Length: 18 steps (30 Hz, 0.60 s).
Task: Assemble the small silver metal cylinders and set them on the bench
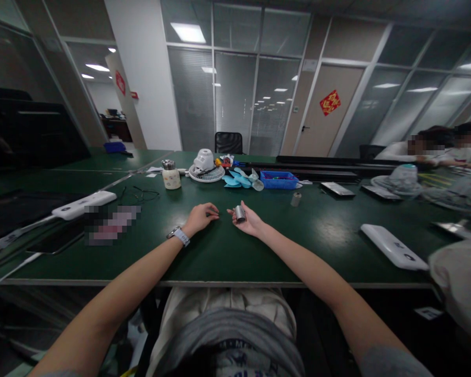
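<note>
In my right hand (251,222) lies a short silver metal cylinder (240,213), with the palm turned up and the fingers around it. My left hand (199,219), with a watch (179,235) on its wrist, is just above or on the green table, to the left of the cylinder and apart from it. Its fingers are loosely bent, and I see nothing between them. A second, similar metal cylinder (295,199) stands upright on the table, farther back to the right.
Behind my hands are a cream bottle (171,177), white fan parts (206,168), blue fan blades (239,178) and a blue tray (279,180). White power strips lie left (84,204) and right (394,247). Other people sit at the far right.
</note>
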### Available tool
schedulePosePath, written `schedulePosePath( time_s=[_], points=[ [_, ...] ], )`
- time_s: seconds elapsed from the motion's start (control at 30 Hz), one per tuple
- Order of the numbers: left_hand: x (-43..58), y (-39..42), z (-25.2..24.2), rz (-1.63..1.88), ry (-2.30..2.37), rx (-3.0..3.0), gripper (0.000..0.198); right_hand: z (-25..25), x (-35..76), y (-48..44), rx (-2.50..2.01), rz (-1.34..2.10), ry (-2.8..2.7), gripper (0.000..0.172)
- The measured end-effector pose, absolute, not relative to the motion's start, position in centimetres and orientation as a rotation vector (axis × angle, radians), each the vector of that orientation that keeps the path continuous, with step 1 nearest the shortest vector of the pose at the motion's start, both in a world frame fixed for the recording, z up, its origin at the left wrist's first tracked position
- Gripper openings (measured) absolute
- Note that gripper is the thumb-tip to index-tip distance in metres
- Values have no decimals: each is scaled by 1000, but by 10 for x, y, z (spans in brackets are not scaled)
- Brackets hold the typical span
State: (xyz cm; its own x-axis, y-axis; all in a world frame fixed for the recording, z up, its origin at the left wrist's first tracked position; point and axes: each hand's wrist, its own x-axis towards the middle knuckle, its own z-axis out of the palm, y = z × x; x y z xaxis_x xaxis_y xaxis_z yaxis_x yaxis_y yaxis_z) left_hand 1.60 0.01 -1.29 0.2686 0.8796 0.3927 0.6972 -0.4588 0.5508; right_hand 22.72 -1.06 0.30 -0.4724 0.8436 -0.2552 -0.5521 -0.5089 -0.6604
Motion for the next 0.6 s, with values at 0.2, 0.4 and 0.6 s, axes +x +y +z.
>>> schedulePosePath(
  time_s=[0.2,0.4,0.6],
  points=[
    [16,1,-15,976,1448,2272,17,4,225,-14,-763,1995,-721,9],
    [17,-2,-11,959,1465,2275,18,1,223,-12,-796,1950,-772,6],
    [18,-4,-9,955,1479,2282,18,-1,219,-13,-796,1885,-889,18]
  ],
)
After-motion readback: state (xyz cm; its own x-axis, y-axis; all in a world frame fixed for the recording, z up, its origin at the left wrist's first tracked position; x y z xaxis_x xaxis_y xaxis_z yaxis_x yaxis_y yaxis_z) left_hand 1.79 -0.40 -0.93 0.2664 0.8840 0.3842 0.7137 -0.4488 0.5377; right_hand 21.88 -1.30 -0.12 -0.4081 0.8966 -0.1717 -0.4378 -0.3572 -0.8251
